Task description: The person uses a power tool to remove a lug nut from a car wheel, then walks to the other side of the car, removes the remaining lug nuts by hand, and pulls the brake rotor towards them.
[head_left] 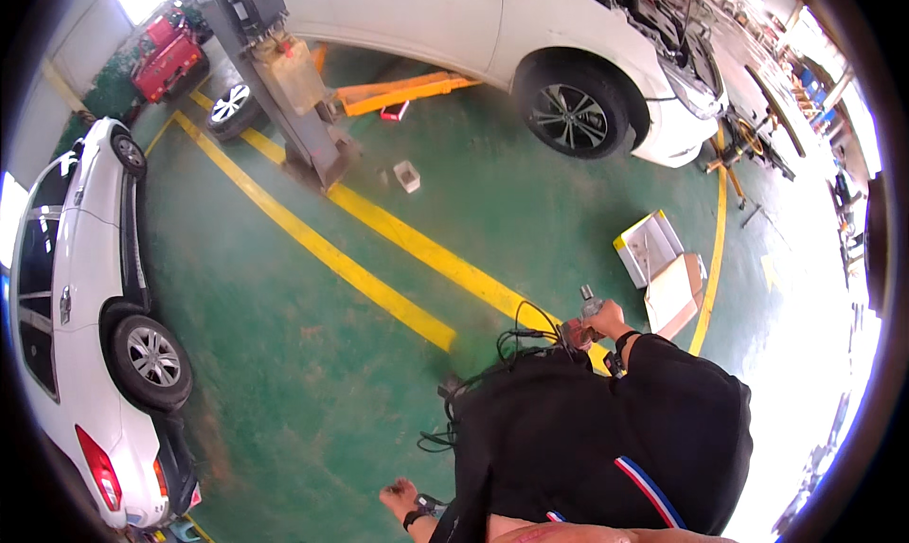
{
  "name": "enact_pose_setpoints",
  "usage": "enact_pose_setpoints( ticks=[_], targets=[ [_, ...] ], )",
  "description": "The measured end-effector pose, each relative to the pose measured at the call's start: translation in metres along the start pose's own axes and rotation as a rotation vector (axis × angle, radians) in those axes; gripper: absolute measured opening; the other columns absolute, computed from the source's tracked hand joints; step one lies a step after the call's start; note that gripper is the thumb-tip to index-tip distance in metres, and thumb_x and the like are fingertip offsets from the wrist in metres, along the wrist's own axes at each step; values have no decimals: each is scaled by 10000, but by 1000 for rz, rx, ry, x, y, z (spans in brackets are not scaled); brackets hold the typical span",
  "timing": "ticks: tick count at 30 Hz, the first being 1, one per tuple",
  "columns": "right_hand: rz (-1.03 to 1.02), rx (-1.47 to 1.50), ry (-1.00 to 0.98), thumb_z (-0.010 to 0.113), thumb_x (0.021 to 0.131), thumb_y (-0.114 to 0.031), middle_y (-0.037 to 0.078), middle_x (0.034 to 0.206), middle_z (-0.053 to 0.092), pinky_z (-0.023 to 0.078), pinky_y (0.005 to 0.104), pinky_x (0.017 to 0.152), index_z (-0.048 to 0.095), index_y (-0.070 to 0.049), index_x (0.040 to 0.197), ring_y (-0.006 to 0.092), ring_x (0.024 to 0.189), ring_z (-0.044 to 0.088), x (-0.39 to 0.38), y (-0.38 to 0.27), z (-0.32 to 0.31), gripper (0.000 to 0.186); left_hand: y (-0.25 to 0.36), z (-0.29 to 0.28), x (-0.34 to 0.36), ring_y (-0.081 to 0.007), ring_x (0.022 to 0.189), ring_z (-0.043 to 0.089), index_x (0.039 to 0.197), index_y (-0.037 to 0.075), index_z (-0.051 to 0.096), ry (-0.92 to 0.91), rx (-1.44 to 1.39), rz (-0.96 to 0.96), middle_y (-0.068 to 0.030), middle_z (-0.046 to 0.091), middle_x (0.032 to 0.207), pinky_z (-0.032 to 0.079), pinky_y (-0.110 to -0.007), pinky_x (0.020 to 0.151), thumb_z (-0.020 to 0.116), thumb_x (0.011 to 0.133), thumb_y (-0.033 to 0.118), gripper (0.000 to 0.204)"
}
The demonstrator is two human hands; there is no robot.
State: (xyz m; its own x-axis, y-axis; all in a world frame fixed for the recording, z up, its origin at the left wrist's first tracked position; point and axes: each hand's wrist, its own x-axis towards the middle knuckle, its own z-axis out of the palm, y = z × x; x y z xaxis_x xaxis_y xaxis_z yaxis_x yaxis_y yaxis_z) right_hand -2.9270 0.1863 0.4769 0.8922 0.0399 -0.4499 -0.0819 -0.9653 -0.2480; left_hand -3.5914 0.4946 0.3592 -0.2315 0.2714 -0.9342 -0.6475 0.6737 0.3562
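My right hand (pixel 609 320) is closed round an impact wrench (pixel 592 305), held in front of my body. Its grey head and socket point up and away from me, and a red part of its body shows below my fingers. Down at my left side hangs my left hand (pixel 400 495), away from any object. Its fingers are loosely bent and partly apart, and I see nothing in them. Both wrists wear dark bands. Black cables (pixel 519 335) loop beside the wrench at the front of my dark jacket.
A white car (pixel 417 17) with its hood up stands ahead, beside a grey lift post (pixel 284 107) and an orange lift arm (pixel 402 92). An open carton (pixel 653 245) lies front right. Another white car (pixel 90 306) is at left. A loose wheel (pixel 232 107) lies behind the post.
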Motion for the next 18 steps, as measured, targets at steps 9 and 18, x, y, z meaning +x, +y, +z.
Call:
enact_pose_setpoints(
  ticks=[9, 18],
  targets=[
    [295, 11, -54, 918, 492, -418, 232, 972, 746, 585, 402, 830, 738, 66, 955, 358, 943, 737, -7, -101, 79, 694, 122, 176, 22, -256, 690, 612, 837, 74, 473, 126, 106, -36, -74, 562, 739, 520, -383, 644, 513, 882, 302, 236],
    [169, 137, -22, 874, 531, -440, 269, 1029, 717, 569, 436, 871, 636, 91, 1082, 399, 1003, 709, 44, -347, 96, 801, 257, 332, 48, -279, 765, 621, 870, 55, 497, 87, 99, -18, -78, 574, 813, 525, -399, 661, 537, 870, 287, 236]
  ],
)
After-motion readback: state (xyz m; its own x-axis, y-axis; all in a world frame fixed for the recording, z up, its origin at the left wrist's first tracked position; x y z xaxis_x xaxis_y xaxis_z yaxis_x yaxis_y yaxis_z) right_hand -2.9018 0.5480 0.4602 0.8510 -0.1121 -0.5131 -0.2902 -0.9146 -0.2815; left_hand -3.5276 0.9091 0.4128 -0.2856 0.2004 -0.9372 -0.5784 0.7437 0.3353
